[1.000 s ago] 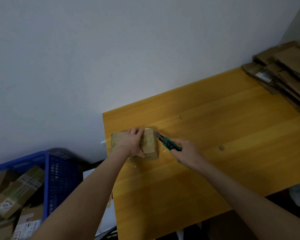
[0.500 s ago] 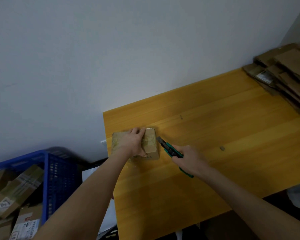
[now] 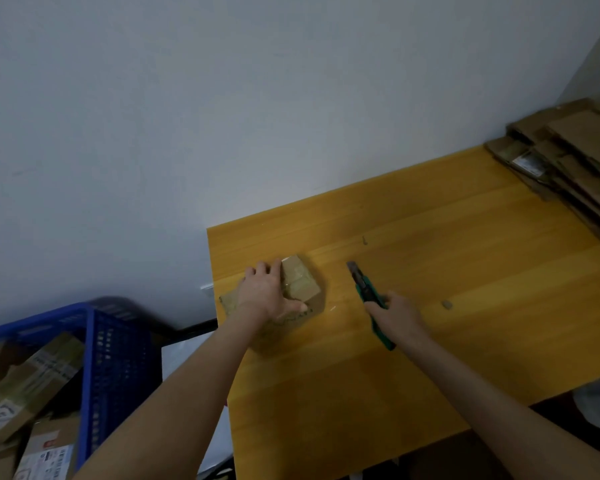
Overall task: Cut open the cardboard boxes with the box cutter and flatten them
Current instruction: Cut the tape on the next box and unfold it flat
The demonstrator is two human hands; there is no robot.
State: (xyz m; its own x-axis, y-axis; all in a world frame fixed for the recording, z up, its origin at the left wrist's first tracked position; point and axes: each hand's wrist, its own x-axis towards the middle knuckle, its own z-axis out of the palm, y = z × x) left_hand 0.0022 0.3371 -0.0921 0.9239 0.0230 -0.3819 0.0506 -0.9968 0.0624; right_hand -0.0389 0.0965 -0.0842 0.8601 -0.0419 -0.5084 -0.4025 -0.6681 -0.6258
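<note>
A small taped cardboard box lies near the left edge of the yellow wooden table. My left hand rests on top of it, fingers over its far edge and thumb against its near side, covering the left half. My right hand grips the green and black box cutter to the right of the box, blade end pointing away from me. A gap of bare table separates the cutter from the box.
A stack of flattened cardboard lies at the table's far right corner. A blue plastic crate holding several cardboard boxes stands on the floor at the left. A small scrap lies on the table right of my hand. A grey wall runs behind.
My right hand has pulled the cutter away from the box's right side, toward the right. The box has turned slightly under my left hand.
</note>
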